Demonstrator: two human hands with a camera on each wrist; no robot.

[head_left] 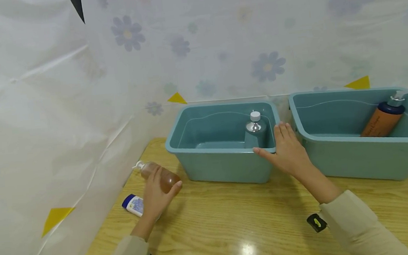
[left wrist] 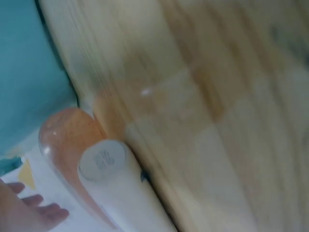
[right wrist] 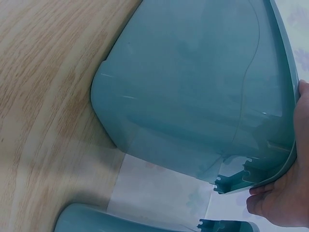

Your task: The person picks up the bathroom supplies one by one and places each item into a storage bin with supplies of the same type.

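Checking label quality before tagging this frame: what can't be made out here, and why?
- Clear amber pump bottle: head view, the left hand covers its middle; left wrist view is motion-blurred.
- Small white bottle with a blue cap: head view, label too small, body partly behind the hand.
- Teal bottle in the left bin: lower part behind the bin wall.
- Right hand: right wrist view cuts off all but an edge.

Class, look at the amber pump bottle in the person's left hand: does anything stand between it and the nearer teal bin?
Nothing visible does. The amber pump bottle lies left of the nearer teal bin, with bare table between.
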